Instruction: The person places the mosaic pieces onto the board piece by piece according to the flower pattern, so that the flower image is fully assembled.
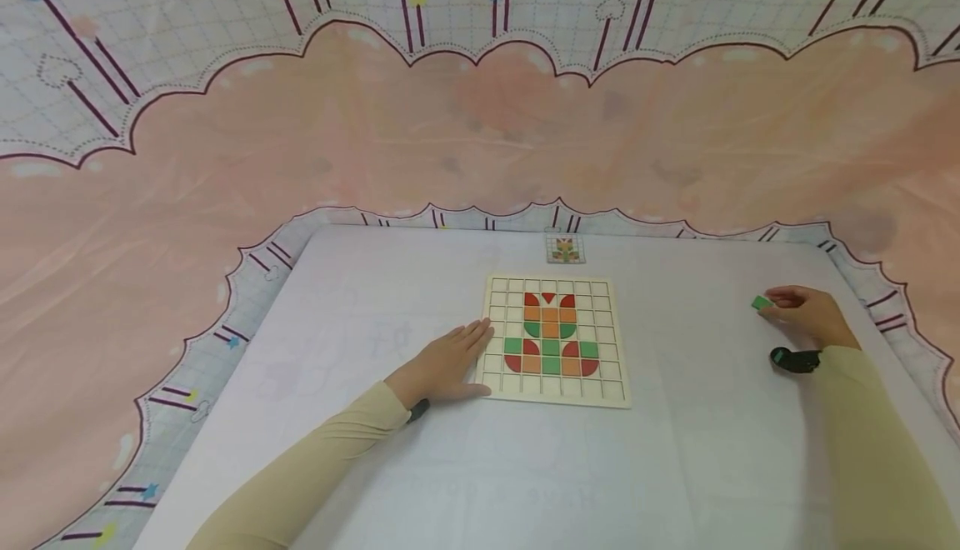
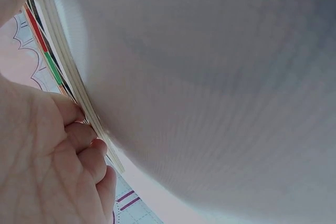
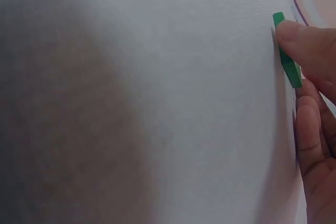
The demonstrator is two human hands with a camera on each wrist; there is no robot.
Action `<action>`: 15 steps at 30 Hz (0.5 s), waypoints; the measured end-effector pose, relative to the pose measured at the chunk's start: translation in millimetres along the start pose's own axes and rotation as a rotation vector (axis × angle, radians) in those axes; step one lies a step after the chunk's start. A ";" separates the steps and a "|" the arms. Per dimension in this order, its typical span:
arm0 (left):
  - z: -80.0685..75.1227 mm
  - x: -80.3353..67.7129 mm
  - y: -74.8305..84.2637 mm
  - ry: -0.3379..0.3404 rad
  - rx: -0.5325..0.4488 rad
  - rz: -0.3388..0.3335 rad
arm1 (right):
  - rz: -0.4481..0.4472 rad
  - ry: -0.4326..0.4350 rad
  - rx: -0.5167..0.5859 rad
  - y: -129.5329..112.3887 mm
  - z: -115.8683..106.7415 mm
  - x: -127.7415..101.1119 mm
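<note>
A pale wooden grid board (image 1: 555, 340) lies on the white table, with red, orange and green tiles set in it as a flower shape. My left hand (image 1: 448, 363) rests flat on the table, fingers straight against the board's left edge (image 2: 68, 72). Far to the right, my right hand (image 1: 806, 315) pinches a small green tile (image 1: 762, 302) between thumb and fingers. In the right wrist view the green tile (image 3: 286, 56) stands on edge at the table surface under my thumb.
A small pattern card (image 1: 565, 249) lies beyond the board near the table's far edge. A pink and white patterned sheet (image 1: 450, 117) covers the surroundings. A black wrist device (image 1: 793, 359) sits on my right wrist.
</note>
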State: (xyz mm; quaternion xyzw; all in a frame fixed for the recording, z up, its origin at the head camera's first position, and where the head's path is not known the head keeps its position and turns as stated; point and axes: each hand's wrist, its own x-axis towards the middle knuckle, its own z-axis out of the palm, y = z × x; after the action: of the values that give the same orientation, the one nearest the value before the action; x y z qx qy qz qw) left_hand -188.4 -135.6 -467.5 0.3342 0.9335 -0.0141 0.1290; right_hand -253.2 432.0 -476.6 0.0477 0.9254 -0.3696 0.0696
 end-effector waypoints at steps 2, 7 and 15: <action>-0.6 -0.2 0.4 0.002 0.002 0.002 | -0.015 0.005 -0.025 -0.7 -0.4 1.2; 0.3 0.6 0.3 0.007 0.009 0.007 | -0.010 -0.009 -0.010 0.7 -1.2 3.5; -0.5 0.5 -0.3 0.001 0.014 0.006 | -0.027 -0.019 -0.008 0.5 -1.5 2.6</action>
State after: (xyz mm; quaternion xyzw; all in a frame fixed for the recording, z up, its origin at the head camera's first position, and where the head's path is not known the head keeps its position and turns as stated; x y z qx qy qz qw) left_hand -189.1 -135.4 -467.2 0.3381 0.9324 -0.0202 0.1263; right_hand -255.8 433.5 -476.3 0.0314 0.9268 -0.3670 0.0733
